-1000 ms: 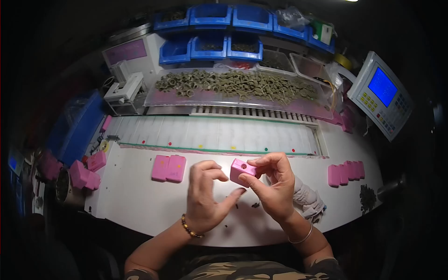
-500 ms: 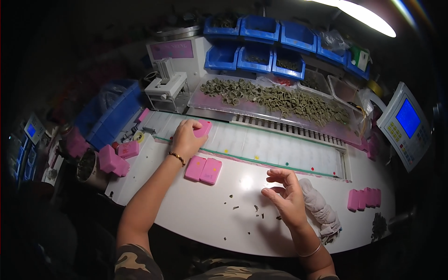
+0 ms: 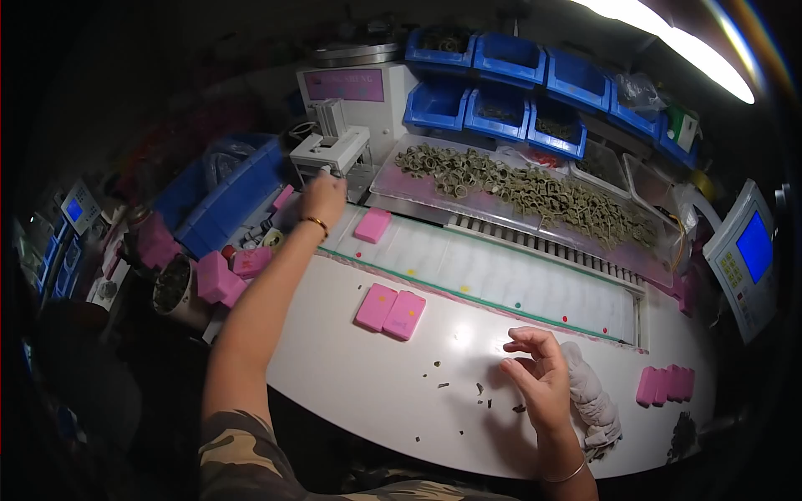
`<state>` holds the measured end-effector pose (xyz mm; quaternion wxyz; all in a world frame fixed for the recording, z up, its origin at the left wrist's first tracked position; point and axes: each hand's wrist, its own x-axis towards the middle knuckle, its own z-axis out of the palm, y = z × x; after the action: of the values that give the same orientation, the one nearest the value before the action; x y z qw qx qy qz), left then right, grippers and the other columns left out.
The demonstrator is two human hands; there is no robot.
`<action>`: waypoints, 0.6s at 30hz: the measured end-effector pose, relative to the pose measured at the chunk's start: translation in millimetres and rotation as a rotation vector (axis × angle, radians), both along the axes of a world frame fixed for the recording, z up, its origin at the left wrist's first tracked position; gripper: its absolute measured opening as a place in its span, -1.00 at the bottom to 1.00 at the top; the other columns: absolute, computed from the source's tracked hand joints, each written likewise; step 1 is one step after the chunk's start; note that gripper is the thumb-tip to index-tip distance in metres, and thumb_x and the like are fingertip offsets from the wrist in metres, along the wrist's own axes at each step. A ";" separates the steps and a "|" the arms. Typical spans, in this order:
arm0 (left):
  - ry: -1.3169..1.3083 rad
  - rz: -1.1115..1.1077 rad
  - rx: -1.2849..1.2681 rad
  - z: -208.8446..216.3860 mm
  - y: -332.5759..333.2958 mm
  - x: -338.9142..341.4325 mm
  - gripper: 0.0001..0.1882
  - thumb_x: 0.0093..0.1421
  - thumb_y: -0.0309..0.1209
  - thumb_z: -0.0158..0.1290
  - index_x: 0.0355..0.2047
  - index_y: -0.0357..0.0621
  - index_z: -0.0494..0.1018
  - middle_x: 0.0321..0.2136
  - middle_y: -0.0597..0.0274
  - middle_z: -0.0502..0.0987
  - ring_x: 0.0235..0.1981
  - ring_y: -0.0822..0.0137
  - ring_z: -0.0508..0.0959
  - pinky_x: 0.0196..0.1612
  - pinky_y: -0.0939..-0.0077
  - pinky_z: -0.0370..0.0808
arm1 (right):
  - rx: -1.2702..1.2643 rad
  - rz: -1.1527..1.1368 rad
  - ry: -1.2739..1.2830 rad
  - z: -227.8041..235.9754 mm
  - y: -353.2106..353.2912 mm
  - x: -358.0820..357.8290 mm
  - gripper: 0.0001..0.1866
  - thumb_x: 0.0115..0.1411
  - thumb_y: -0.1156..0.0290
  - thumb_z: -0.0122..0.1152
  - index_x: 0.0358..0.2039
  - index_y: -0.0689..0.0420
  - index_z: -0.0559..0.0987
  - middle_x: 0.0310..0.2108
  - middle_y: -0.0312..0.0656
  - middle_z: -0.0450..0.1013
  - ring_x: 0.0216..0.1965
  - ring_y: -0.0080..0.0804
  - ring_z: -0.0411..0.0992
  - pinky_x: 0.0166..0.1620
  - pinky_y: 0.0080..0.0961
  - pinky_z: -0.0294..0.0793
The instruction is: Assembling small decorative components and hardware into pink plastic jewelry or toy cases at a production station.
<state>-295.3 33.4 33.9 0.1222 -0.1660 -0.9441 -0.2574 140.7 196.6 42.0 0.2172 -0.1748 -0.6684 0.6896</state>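
My left hand (image 3: 323, 201) reaches to the front of a small white bench device (image 3: 332, 149), beside its knob. Its fingers are curled together, and whatever may be between them is hidden. A pink block (image 3: 373, 225) lies by itself on the long white strip (image 3: 501, 280), to the right of that hand. Two more pink blocks (image 3: 390, 311) with yellow dots rest side by side on the white table (image 3: 351, 376). My right hand (image 3: 543, 376) hovers over the table with thumb and fingers curved apart, nothing visible in it. A whitish cloth bundle (image 3: 595, 401) lies beside it.
Behind the strip, a clear tray (image 3: 388, 179) bears many greenish ring-shaped pieces (image 3: 535, 188). Blue bins (image 3: 510, 63) stand above it. A control panel (image 3: 743, 259) is at right, near several pink blocks (image 3: 666, 386). Small dark bits (image 3: 480, 389) dot the table; a blue crate (image 3: 225, 204) stands left.
My left hand has let go of the pink block on the strip and moved up and left to the white device. My right hand keeps its curved pose. The whole view has shifted somewhat.
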 end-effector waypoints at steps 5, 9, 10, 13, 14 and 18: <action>-0.104 0.353 -0.200 -1.9 -55.5 -81.5 -0.66 0.18 -0.28 0.12 -0.14 -0.29 0.52 -0.10 -0.19 0.57 -0.04 -0.11 0.57 0.00 0.10 0.53 | 0.028 0.015 0.016 4.2 4.1 4.4 -0.59 0.08 0.67 0.27 -0.04 0.20 0.44 0.00 -0.18 0.36 -0.03 -0.40 0.42 -0.06 -0.50 0.46; -0.353 0.390 -0.131 -20.4 -81.6 -117.8 -0.57 0.15 -0.29 0.19 -0.04 -0.32 0.49 -0.05 -0.18 0.55 0.02 -0.04 0.55 0.03 0.19 0.52 | 0.032 0.016 0.013 2.6 5.7 4.9 -0.60 0.09 0.70 0.26 -0.05 0.19 0.45 0.00 -0.18 0.36 -0.05 -0.40 0.44 -0.06 -0.51 0.47; -0.354 0.387 -0.128 -30.2 -89.3 -127.7 -0.57 0.15 -0.29 0.19 -0.04 -0.32 0.49 -0.05 -0.18 0.55 0.02 -0.04 0.55 0.03 0.19 0.52 | 0.035 0.014 0.012 3.0 5.6 4.8 -0.60 0.09 0.70 0.26 -0.05 0.19 0.45 0.00 -0.18 0.36 -0.05 -0.40 0.44 -0.06 -0.51 0.47; -0.081 0.410 -0.172 -50.2 -119.7 -141.8 -0.66 0.10 -0.37 0.20 -0.16 -0.36 0.55 -0.20 -0.16 0.62 -0.18 0.00 0.65 -0.14 0.27 0.59 | -0.008 0.076 0.031 5.2 1.8 2.8 -0.63 0.11 0.71 0.25 -0.07 0.20 0.46 -0.01 -0.17 0.36 -0.07 -0.42 0.44 -0.05 -0.51 0.48; -0.097 0.389 -0.166 -50.2 -100.4 -132.7 -0.66 0.10 -0.37 0.20 -0.16 -0.36 0.55 -0.20 -0.16 0.62 -0.18 0.00 0.65 -0.14 0.27 0.59 | 0.001 0.057 0.015 3.5 3.9 3.2 -0.63 0.11 0.71 0.25 -0.07 0.20 0.46 -0.01 -0.17 0.36 -0.07 -0.42 0.44 -0.05 -0.51 0.48; -0.383 0.265 -0.119 -5.5 -74.1 -104.0 -0.74 -0.05 -0.38 0.28 -0.41 -0.36 0.61 -0.45 -0.02 0.65 -0.39 0.21 0.68 -0.28 0.45 0.59 | 0.016 0.053 0.010 6.1 5.0 5.7 -0.64 0.10 0.70 0.25 -0.08 0.20 0.46 -0.02 -0.17 0.37 -0.07 -0.42 0.45 -0.05 -0.51 0.48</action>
<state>-399.2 -40.8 28.5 -0.0363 0.0041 -0.9770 -0.2099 146.3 201.6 48.1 0.2037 -0.1519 -0.6773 0.6905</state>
